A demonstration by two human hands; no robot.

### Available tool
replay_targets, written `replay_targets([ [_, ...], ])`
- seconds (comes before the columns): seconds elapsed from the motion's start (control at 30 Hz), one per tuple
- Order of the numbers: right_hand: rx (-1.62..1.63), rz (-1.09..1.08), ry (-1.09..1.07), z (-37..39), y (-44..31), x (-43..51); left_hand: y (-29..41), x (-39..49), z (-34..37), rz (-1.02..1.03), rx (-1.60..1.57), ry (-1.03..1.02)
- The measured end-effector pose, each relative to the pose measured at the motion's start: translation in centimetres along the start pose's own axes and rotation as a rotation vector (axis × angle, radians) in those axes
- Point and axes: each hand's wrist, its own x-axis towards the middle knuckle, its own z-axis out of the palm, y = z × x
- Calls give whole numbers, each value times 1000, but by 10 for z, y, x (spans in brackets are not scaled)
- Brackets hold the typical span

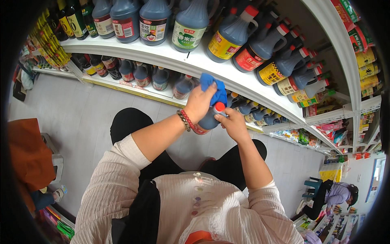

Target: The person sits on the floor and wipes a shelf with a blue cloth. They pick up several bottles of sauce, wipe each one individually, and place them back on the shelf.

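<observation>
My left hand point(199, 103), with two bead bracelets at the wrist, grips a crumpled blue cloth point(214, 88) beside the neck of a plastic jug. This jug point(208, 120) has a red cap, dark liquid and a reddish label low on its body. It is held tilted in front of the shelf, above the floor between my knees. Around its handle close the fingers of my right hand point(234, 123). Whether the cloth touches the jug is hard to tell, as my left hand and forearm cover part of both.
A white shelf point(195, 58) curves ahead, lined with several labelled vinegar jugs point(189, 33). More bottles point(141, 76) fill the lower shelf. At left, someone in orange point(30, 152) is near a grey stool point(56, 164); at far right another person point(338, 193) bends over low shelves.
</observation>
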Motion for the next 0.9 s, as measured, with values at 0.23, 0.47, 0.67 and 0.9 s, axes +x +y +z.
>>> replay_targets([
  [0.23,-283,87,128,37,49,73,13,14,-12,-113,-188,121],
  [0.47,-490,-102,97,50,113,148,6,23,-22,-96,-272,212],
  [0.67,-281,-493,17,64,141,198,-4,26,-20,-147,-280,166],
  [0.9,-275,-175,81,72,137,168,-2,27,-8,-136,-147,183],
])
